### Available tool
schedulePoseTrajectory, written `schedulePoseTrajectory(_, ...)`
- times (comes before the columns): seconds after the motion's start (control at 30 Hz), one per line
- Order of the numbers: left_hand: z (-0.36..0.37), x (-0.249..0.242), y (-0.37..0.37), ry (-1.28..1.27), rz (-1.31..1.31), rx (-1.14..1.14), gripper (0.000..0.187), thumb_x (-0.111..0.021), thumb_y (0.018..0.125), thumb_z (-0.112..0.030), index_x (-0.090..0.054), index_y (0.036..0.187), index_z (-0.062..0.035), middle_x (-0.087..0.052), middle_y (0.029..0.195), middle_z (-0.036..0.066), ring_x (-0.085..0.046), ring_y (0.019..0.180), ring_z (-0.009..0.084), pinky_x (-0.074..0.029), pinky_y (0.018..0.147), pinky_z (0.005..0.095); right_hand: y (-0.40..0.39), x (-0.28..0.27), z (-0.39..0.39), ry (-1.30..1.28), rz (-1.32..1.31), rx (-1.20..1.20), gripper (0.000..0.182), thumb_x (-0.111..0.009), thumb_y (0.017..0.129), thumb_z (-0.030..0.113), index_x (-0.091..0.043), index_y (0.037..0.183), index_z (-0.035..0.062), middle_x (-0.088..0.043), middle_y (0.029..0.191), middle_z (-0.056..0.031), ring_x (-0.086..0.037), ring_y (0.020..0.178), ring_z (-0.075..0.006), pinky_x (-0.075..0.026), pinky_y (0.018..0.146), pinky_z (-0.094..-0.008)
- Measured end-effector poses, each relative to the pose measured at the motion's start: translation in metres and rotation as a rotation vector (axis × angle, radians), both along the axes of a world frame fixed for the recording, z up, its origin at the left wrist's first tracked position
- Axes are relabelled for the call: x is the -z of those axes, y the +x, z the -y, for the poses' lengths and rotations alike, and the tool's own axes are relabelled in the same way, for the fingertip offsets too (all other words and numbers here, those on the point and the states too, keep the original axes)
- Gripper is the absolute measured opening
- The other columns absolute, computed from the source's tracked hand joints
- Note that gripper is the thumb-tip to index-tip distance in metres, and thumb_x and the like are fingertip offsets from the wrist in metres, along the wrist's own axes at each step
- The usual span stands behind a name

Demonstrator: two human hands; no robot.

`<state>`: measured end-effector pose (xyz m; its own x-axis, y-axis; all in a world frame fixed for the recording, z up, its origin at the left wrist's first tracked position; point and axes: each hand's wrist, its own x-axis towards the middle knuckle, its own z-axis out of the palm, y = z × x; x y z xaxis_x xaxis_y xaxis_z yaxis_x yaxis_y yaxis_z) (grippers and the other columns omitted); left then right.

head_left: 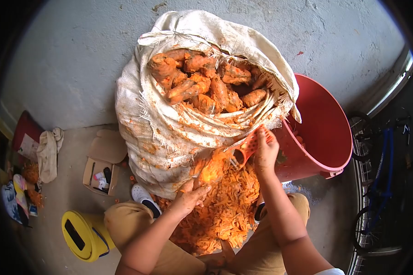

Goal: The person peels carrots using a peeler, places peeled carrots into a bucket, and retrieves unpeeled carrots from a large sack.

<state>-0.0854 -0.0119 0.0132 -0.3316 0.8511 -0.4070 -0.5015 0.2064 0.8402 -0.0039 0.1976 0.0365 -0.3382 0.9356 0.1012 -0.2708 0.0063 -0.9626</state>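
Note:
My left hand (191, 198) is closed around the lower end of an orange, partly peeled root (211, 173), below the sack's mouth. To its upper right, my right hand (265, 150) grips a red perforated tool (249, 145), whose lower edge is close to the root's upper end. Whether the two touch is hard to tell. A large heap of orange peelings (227, 211) lies between my legs, under both hands. Behind it stands a dirty white woven sack (140, 123), its mouth folded open over many brownish-orange roots (219, 94).
Right of the sack is a large red bucket (323, 121). A yellow bucket (89, 236) with a phone-like dark object on its lid stands at lower left, near an open cardboard box (91, 176) of small items. A blue bicycle frame (385, 169) is at far right.

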Motion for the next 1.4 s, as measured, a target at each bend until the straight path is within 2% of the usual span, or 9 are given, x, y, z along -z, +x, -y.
schedulePoseTrajectory(0.17, -0.008, -0.009, 0.011, -0.016, -0.056, -0.005, 0.024, -0.059, 0.075, -0.024, -0.046, 0.086, -0.0066, -0.042, 0.062, -0.004, -0.037, 0.048, 0.0036, -0.035, 0.041, 0.0179, -0.013, -0.004, 0.041, -0.047, 0.087, -0.050, 0.022, -0.050, 0.082, 0.022, -0.053, 0.073, 0.0024, -0.052, 0.059, 0.0009, -0.045, 0.049, -0.0049, -0.038, 0.045, -0.0188)
schedulePoseTrajectory(0.23, -0.009, -0.008, 0.012, -0.014, -0.048, -0.014, 0.023, -0.059, 0.075, -0.024, -0.045, 0.082, -0.0069, -0.042, 0.061, -0.004, -0.037, 0.048, 0.0036, -0.034, 0.041, 0.0180, -0.009, -0.005, 0.050, 0.270, 0.353, 0.022, 0.021, -0.053, 0.080, 0.018, -0.054, 0.079, -0.0030, -0.056, 0.060, -0.0070, -0.051, 0.054, -0.0105, -0.041, 0.050, -0.0240)
schedulePoseTrajectory(0.4, -0.012, -0.010, 0.013, -0.015, -0.089, -0.044, 0.023, -0.059, 0.074, -0.024, -0.045, 0.079, -0.0069, -0.042, 0.060, -0.004, -0.036, 0.046, 0.0034, -0.032, 0.039, 0.0183, -0.009, 0.007, 0.040, 0.333, 0.436, 0.050, 0.020, -0.052, 0.079, 0.015, -0.054, 0.082, -0.0047, -0.058, 0.064, -0.0129, -0.056, 0.058, -0.0162, -0.044, 0.055, -0.0279)
schedulePoseTrajectory(0.63, -0.010, -0.005, 0.012, -0.068, -0.155, -0.052, 0.021, -0.060, 0.074, -0.021, -0.047, 0.078, -0.0057, -0.042, 0.058, -0.004, -0.035, 0.044, 0.0033, -0.031, 0.038, 0.0192, 0.000, -0.005, 0.015, 0.478, 0.528, 0.272, 0.018, -0.051, 0.080, 0.012, -0.053, 0.079, -0.0059, -0.055, 0.055, -0.0087, -0.053, 0.047, -0.0120, -0.041, 0.044, -0.0250)
schedulePoseTrajectory(0.73, -0.005, -0.002, 0.009, -0.095, -0.185, -0.032, 0.019, -0.059, 0.074, -0.019, -0.047, 0.081, -0.0053, -0.044, 0.060, -0.004, -0.036, 0.045, 0.0033, -0.031, 0.038, 0.0190, 0.000, 0.013, -0.012, 0.495, 0.299, 0.410, 0.015, -0.049, 0.082, 0.012, -0.053, 0.077, -0.0021, -0.055, 0.060, -0.0050, -0.048, 0.047, -0.0081, -0.041, 0.044, -0.0226)
schedulePoseTrajectory(0.77, 0.000, -0.003, 0.006, -0.110, -0.184, -0.023, 0.019, -0.059, 0.075, -0.019, -0.047, 0.082, -0.0052, -0.045, 0.061, -0.004, -0.037, 0.046, 0.0032, -0.031, 0.038, 0.0187, 0.008, 0.003, -0.025, 0.207, 0.141, 0.381, 0.014, -0.047, 0.083, 0.012, -0.052, 0.078, 0.0002, -0.054, 0.063, -0.0038, -0.049, 0.048, -0.0081, -0.041, 0.044, -0.0216)
schedulePoseTrajectory(1.03, 0.002, 0.003, 0.001, -0.044, -0.102, -0.090, 0.024, -0.058, 0.075, -0.020, -0.047, 0.090, -0.0047, -0.051, 0.073, -0.001, -0.042, 0.056, 0.0035, -0.033, 0.038, 0.0167, 0.004, -0.005, -0.003, 0.054, -0.020, 0.066, 0.016, -0.049, 0.083, 0.016, -0.052, 0.085, 0.0005, -0.053, 0.065, -0.0019, -0.049, 0.050, -0.0070, -0.041, 0.043, -0.0192)
schedulePoseTrajectory(1.17, 0.002, 0.015, 0.002, -0.182, -0.308, 0.028, 0.026, -0.059, 0.074, -0.017, -0.046, 0.092, -0.0025, -0.053, 0.080, 0.003, -0.043, 0.061, 0.0063, -0.038, 0.046, 0.0198, -0.005, -0.012, 0.032, -0.030, 0.120, -0.110, 0.020, -0.050, 0.082, 0.019, -0.051, 0.083, -0.0007, -0.053, 0.062, -0.0026, -0.049, 0.049, -0.0059, -0.041, 0.044, -0.0187)
schedulePoseTrajectory(1.4, -0.007, 0.005, 0.012, 0.047, -0.637, -0.002, 0.020, -0.055, 0.075, -0.008, -0.046, 0.091, 0.0007, -0.056, 0.080, 0.008, -0.052, 0.071, 0.0148, -0.041, 0.066, 0.0263, -0.006, 0.000, 0.062, 0.294, 0.312, -0.052, 0.018, -0.053, 0.080, 0.015, -0.053, 0.082, -0.0032, -0.056, 0.063, -0.0048, -0.049, 0.051, -0.0100, -0.041, 0.048, -0.0227)
